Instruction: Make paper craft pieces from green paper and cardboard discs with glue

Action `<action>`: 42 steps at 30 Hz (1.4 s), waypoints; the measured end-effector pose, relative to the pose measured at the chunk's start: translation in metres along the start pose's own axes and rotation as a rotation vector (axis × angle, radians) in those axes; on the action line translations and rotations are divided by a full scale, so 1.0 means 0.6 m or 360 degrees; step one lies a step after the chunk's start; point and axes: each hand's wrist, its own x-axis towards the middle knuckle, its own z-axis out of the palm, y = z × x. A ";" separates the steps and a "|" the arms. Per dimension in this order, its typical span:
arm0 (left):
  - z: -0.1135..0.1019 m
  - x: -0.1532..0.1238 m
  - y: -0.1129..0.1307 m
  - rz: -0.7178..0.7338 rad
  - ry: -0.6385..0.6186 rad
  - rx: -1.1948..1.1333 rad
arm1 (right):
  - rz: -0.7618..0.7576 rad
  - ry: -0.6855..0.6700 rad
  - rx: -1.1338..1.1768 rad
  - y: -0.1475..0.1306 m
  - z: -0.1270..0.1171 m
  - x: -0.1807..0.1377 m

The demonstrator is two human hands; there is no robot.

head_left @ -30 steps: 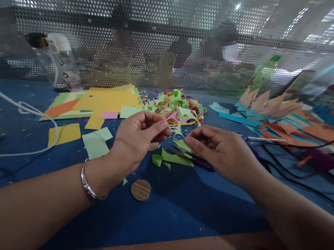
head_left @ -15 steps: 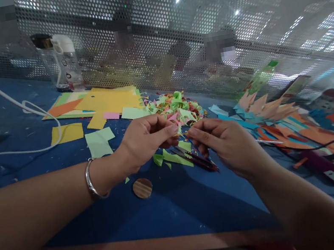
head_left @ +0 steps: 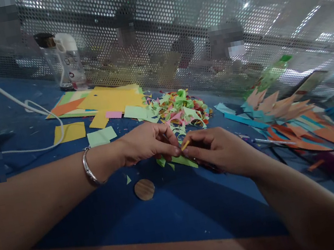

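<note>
My left hand [head_left: 147,142] and my right hand [head_left: 219,150] meet fingertip to fingertip just above the blue table [head_left: 175,209]. Between them they pinch a small yellow paper strip [head_left: 185,144]. The left wrist wears a silver bangle [head_left: 89,173]. Green paper pieces [head_left: 180,161] lie directly under the fingers. A round brown cardboard disc [head_left: 144,189] rests on the table below my left hand. A heap of colourful paper scraps [head_left: 184,111] sits just behind both hands.
Yellow and green paper sheets [head_left: 107,101] lie at the back left by a clear bottle [head_left: 67,63]. A white cable [head_left: 21,107] loops at left. Orange and blue cut paper [head_left: 281,115], scissors [head_left: 269,140] and black cables [head_left: 329,148] crowd the right. A perforated screen [head_left: 168,21] closes the back; people sit beyond it.
Both hands have come together and dropped closer to the table. The right hand moved left off the red-handled tool, which it now hides, and both now pinch the yellow strip.
</note>
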 end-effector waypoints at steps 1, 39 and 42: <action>0.000 0.001 -0.001 -0.0011 -0.0019 -0.0007 | -0.0002 0.0004 -0.0016 0.001 0.001 0.001; 0.028 0.002 0.001 -0.0009 0.0580 -0.0597 | -0.0615 0.0843 -0.0502 0.016 0.025 -0.019; 0.033 0.003 0.001 0.0022 0.0618 -0.0642 | -0.0785 0.0770 -0.0560 0.016 0.032 -0.020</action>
